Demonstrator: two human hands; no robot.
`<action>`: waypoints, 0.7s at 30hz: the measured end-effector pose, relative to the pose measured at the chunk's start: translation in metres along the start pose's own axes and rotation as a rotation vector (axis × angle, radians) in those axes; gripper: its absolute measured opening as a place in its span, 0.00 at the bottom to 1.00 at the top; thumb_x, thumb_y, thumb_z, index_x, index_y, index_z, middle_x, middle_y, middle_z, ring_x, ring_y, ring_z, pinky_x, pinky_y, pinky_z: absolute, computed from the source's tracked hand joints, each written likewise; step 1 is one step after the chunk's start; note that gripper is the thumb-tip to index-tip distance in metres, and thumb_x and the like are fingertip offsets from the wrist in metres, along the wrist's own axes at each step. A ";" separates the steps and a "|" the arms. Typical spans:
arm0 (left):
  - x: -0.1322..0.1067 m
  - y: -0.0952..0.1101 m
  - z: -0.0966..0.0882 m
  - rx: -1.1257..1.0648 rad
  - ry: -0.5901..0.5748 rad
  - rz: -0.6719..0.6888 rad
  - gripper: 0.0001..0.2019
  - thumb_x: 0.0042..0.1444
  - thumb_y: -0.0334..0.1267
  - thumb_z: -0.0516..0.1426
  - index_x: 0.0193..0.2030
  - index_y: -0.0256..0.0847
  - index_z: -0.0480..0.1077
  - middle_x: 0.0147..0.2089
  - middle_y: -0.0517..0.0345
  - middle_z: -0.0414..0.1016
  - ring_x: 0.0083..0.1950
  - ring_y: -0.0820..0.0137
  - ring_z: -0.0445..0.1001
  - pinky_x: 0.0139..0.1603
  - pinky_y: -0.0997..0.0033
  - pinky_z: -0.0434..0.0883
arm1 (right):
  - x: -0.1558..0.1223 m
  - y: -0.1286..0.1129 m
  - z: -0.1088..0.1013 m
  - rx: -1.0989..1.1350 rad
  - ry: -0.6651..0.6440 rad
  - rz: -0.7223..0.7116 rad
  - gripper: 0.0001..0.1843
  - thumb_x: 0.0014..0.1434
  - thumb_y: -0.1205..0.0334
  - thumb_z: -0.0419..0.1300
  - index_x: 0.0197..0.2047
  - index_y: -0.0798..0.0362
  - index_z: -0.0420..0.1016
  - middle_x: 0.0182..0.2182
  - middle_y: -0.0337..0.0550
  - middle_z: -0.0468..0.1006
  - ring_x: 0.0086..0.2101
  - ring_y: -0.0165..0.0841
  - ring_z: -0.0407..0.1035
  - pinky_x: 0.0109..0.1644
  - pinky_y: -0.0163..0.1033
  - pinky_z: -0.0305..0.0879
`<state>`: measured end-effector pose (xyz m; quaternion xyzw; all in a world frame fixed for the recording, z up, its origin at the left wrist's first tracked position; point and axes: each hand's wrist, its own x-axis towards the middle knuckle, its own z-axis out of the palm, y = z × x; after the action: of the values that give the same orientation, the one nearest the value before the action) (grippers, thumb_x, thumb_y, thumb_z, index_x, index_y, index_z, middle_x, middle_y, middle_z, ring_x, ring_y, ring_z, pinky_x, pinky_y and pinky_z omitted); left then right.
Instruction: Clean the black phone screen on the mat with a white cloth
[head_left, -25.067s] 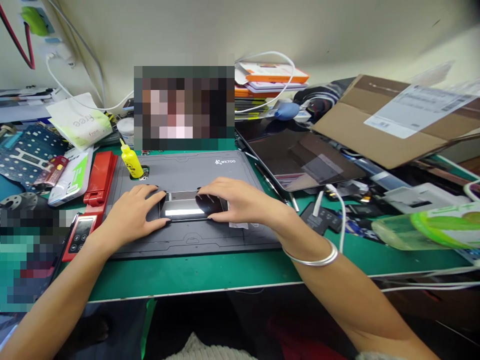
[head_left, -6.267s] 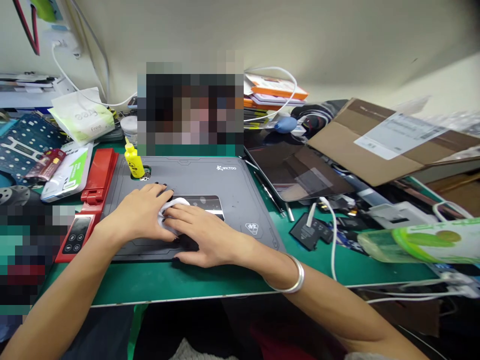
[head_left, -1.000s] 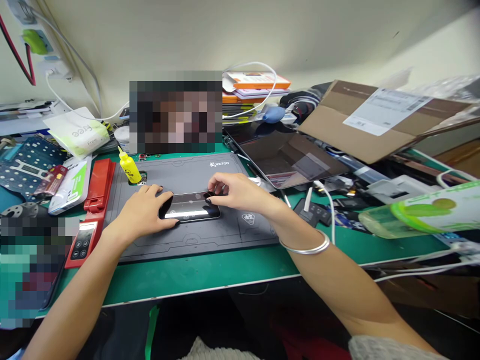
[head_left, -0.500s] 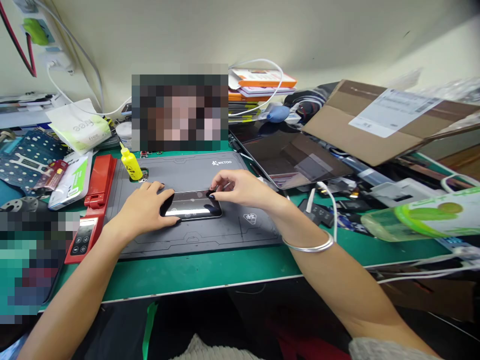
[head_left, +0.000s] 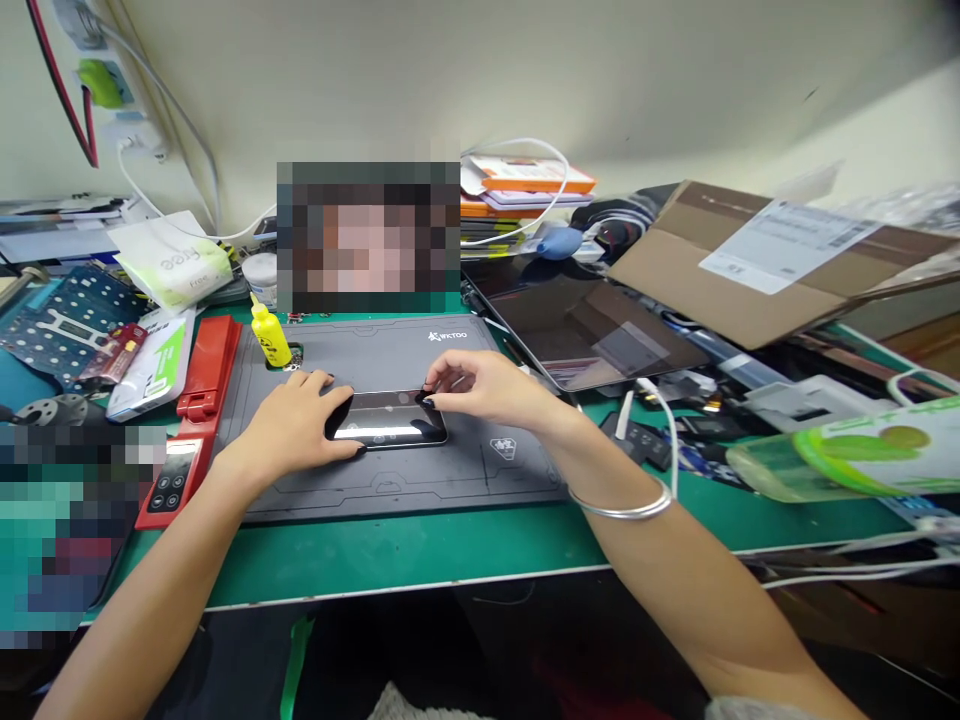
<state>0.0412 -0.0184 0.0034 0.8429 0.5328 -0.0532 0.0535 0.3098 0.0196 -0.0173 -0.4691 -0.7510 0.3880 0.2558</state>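
A dark, glossy smartphone lies flat on the grey work mat, light glaring along its face. My left hand grips its left end, with the thumb at the near edge and the fingers at the far edge. At the phone's far right corner, my right hand is closed in a pinch, thumb and forefinger together. Whatever lies between those fingertips is too small to make out. A yellow dropper bottle stands beyond my left hand, at the mat's far left.
A red device with buttons borders the mat on the left. Behind and right lie a large dark screen panel, an opened cardboard box and a green-labelled clear container. A white cable hangs near my right forearm.
The whole view has shifted slightly, so things sit a little lower and further right. Both hands keep nearly the same place on the phone.
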 end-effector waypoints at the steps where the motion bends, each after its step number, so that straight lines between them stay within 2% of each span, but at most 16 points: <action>1: 0.000 0.000 0.000 -0.002 -0.001 -0.001 0.33 0.55 0.56 0.60 0.64 0.45 0.66 0.63 0.43 0.66 0.61 0.48 0.65 0.57 0.50 0.70 | 0.000 0.000 0.000 -0.004 -0.003 -0.002 0.09 0.49 0.56 0.64 0.33 0.51 0.74 0.33 0.42 0.80 0.35 0.36 0.74 0.42 0.42 0.70; 14: -0.003 -0.002 0.000 -0.029 0.010 0.006 0.32 0.55 0.57 0.59 0.63 0.43 0.67 0.61 0.42 0.67 0.61 0.47 0.65 0.58 0.50 0.68 | 0.000 -0.003 0.003 -0.060 -0.007 -0.018 0.08 0.48 0.58 0.64 0.33 0.50 0.73 0.31 0.40 0.79 0.33 0.35 0.73 0.40 0.40 0.69; 21: -0.002 0.000 0.000 -0.014 0.034 0.002 0.31 0.55 0.57 0.60 0.62 0.43 0.69 0.59 0.42 0.69 0.59 0.47 0.67 0.56 0.50 0.69 | 0.001 -0.007 0.006 -0.099 0.008 0.023 0.08 0.49 0.57 0.63 0.32 0.50 0.73 0.25 0.37 0.76 0.29 0.33 0.70 0.34 0.38 0.64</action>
<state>0.0401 -0.0207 0.0034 0.8438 0.5332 -0.0353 0.0502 0.3012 0.0171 -0.0151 -0.4913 -0.7628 0.3514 0.2308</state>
